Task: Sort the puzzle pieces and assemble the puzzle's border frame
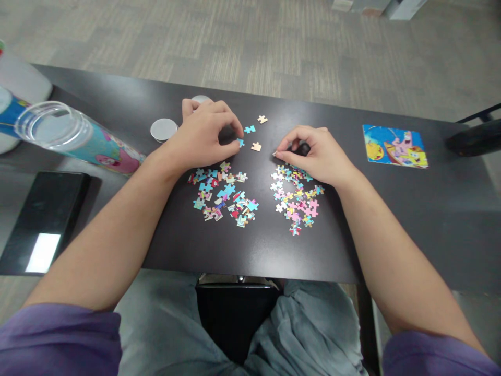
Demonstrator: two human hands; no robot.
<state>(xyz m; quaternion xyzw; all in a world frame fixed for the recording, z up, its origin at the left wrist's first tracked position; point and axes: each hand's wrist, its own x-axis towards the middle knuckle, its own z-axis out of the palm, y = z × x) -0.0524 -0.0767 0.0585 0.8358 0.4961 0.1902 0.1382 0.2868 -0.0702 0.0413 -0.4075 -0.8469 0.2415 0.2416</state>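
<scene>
My left hand (209,130) has its thumb and index finger closed around a small blue puzzle piece (241,142) above the left pile. Between thumb and fingertips, my right hand (313,151) pinches a small pale puzzle piece (275,154) just above the right pile. Between the hands lie a blue piece (249,129) and two tan pieces, one farther back (262,119) and one nearer (256,147). The left pile of puzzle pieces (226,192) is mostly blue, red and cream; the right pile (301,201) shows pink, yellow and blue pieces.
A colourful picture card (395,146) lies at the right. Clear cylinders with cartoon prints, one nearer (97,138), stand or lie at the left. A black glossy device (45,222) is at the left edge. Behind my left hand are round lids, one (164,129) in full view.
</scene>
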